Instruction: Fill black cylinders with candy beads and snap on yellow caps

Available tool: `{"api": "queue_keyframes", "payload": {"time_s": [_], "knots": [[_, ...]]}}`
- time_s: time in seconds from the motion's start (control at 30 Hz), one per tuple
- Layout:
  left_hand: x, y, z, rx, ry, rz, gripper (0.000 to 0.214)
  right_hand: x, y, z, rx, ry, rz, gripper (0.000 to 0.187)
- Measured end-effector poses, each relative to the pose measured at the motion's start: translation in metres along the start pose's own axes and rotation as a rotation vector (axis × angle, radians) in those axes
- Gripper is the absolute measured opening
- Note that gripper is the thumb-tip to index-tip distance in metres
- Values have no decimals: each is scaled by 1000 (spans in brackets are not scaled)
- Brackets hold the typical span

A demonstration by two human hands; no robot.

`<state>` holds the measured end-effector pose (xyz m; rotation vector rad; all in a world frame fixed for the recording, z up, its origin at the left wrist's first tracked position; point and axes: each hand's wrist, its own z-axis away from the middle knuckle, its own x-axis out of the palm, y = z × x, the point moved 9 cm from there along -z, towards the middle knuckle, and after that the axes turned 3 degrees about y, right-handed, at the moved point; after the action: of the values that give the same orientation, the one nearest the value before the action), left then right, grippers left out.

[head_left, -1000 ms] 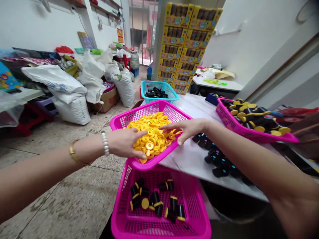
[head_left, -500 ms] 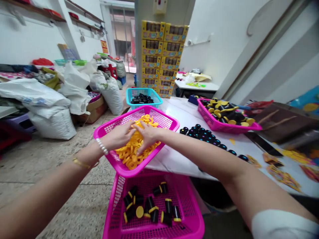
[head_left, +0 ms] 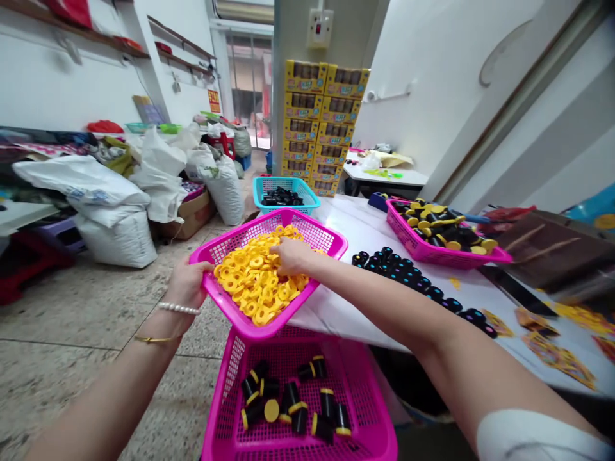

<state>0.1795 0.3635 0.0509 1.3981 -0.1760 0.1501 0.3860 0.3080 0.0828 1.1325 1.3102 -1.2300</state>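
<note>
My left hand [head_left: 187, 286] grips the left rim of a tilted pink plastic mesh basket [head_left: 307, 225], which holds a heap of yellow plastic rings [head_left: 254, 285]. My right hand [head_left: 293, 256] rests on top of the heap, its fingers among the rings. Whether it holds any ring is hidden. Below the tilted basket stands a second pink mesh basket [head_left: 225, 410], holding black cylinders [head_left: 293, 403] with yellow rings fitted on them and one loose yellow disc.
A marble-topped table [head_left: 346, 221] at the right carries rows of black cylinders, a teal basket [head_left: 283, 195] and a pink basket [head_left: 432, 253] of black-and-yellow parts. White sacks and a cardboard box stand on the tiled floor at the left; yellow cartons are stacked behind.
My left hand has left the rings and now grips the basket's left rim. The rings lie spread wider across the basket. My right hand stays on them, and the view has shifted slightly.
</note>
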Motion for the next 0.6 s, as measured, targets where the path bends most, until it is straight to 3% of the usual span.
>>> {"api": "queue_keyframes", "payload": {"time_s": [0.17, 0.33, 0.47, 0.6], "knots": [[-41, 24, 13, 30, 195, 100, 33, -36, 5, -8, 12, 120, -198, 51], [-87, 34, 16, 97, 412, 167, 33, -74, 47, 0, 97, 205, -441, 39], [-87, 28, 18, 111, 457, 217, 32, -67, 104, 16, 367, 262, -407, 37], [-82, 31, 21, 171, 458, 252, 32, -45, 135, 29, 480, 262, -303, 37]]}}
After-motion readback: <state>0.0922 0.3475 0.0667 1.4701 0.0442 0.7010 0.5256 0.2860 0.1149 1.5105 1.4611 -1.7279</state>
